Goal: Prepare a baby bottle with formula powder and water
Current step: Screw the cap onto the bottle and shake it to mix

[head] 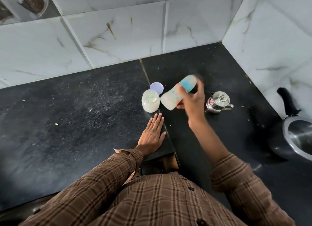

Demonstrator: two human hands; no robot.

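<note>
My right hand [192, 100] grips a baby bottle [173, 94] with milky liquid and blue and pink print. The bottle is tilted nearly on its side above the black counter and is blurred by motion. Just left of it stands an open jar of whitish formula powder [150, 102], with its pale lilac lid [156, 88] lying flat behind it. My left hand [152, 133] rests flat on the counter, fingers straight, just in front of the jar and apart from it.
A small steel lidded pot with a handle [218, 102] stands right of the bottle. A black-handled pressure cooker [297, 136] sits at the right edge. White marble tile walls [118, 31] close off the back and right of the black counter [76, 116].
</note>
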